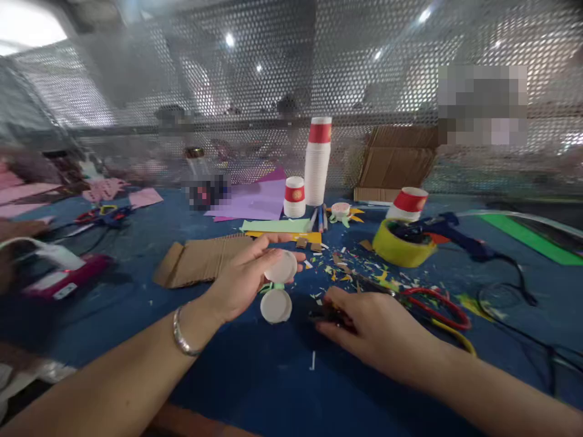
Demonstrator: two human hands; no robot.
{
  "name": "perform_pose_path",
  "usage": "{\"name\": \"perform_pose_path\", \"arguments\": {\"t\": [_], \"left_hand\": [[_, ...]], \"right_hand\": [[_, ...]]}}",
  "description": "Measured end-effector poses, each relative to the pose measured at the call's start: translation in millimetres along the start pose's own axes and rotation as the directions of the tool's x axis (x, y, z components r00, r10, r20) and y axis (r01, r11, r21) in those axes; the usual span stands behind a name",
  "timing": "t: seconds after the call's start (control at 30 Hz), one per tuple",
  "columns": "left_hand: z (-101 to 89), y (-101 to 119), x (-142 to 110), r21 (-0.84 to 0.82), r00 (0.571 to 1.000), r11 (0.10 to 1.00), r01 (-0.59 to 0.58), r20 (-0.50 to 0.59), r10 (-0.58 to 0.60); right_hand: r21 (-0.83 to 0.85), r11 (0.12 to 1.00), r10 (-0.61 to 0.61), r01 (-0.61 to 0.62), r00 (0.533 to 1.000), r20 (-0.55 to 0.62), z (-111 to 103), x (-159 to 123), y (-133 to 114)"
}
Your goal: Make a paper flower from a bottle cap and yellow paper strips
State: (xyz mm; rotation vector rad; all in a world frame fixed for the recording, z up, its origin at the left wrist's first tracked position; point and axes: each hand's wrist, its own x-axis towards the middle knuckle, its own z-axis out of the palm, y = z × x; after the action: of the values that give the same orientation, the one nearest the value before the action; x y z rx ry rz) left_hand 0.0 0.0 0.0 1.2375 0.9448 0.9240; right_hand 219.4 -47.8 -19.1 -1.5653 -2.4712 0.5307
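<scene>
My left hand [246, 273] pinches a round white disc [281, 267], like the bottom of a paper cup, between thumb and fingers. A second white disc [276, 306] lies on the blue table just below it, with a bit of light green paper [272, 286] between the two. To the right, my right hand [364, 321] is low over the table, its fingers curled round a small dark thing that they mostly hide. Beside that wrist are scissors with red and yellow handles [455, 312]. Scraps of cut paper [337, 264] are scattered beyond my hands.
Corrugated cardboard [200, 261] lies left. Behind stand a tall stack of paper cups [317, 164] and a shorter one [294, 197]. At right, a blue glue gun [460, 233] rests on a yellow tape roll [403, 249], its cable trailing. A power strip [68, 279] sits left.
</scene>
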Motion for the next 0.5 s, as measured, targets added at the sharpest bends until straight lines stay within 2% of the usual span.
{"name": "perform_pose_path", "arguments": {"t": [0.17, 0.4, 0.5], "left_hand": [[-5.9, -5.4, 0.6, 0.298, 0.996, 0.950, -0.089, 0.056, 0.076], [-5.1, -3.2, -2.2, 0.307, 0.985, 0.946, -0.106, 0.165, 0.056], [-4.6, -4.6, -2.4, 0.399, 0.975, 0.904, -0.152, 0.212, 0.070]], "right_hand": [[0.016, 1.000, -0.024, 0.023, 1.000, 0.013, 1.4, 0.2, 5.8], [-0.112, 0.993, 0.028, -0.028, 1.000, 0.000, 0.7, 2.2, 10.1], [-0.121, 0.993, 0.010, -0.013, 1.000, -0.030, 2.5, 1.8, 13.9]]}}
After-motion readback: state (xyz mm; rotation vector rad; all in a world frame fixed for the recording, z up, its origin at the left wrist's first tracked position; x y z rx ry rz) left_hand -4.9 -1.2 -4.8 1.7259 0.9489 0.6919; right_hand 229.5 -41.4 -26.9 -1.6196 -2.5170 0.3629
